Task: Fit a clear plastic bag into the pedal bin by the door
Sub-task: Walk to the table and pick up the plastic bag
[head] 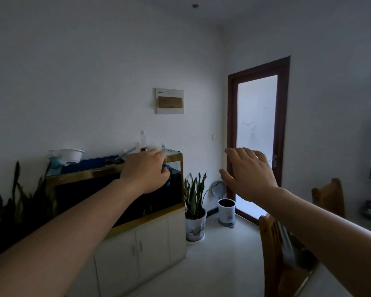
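Note:
The white pedal bin [226, 213] stands on the floor across the room beside the brown-framed glass door [257, 142], its round lid [219, 189] tipped up against the wall and its inside dark. Both my arms are stretched out in front of me at chest height, far from the bin. My left hand [147, 171] hovers by the top corner of the fish tank with its fingers curled down; whether it holds anything is unclear. My right hand [247, 173] is raised with fingers spread and holds nothing. I see no clear plastic bag.
A gold-trimmed fish tank [107, 174] on a white cabinet [141, 249] lines the left wall, with bottles and a white bowl [72, 154] on top. A potted plant [195, 213] stands next to the bin. Wooden chairs [272, 249] stand at the right. Dark plants [13, 209] fill the left edge.

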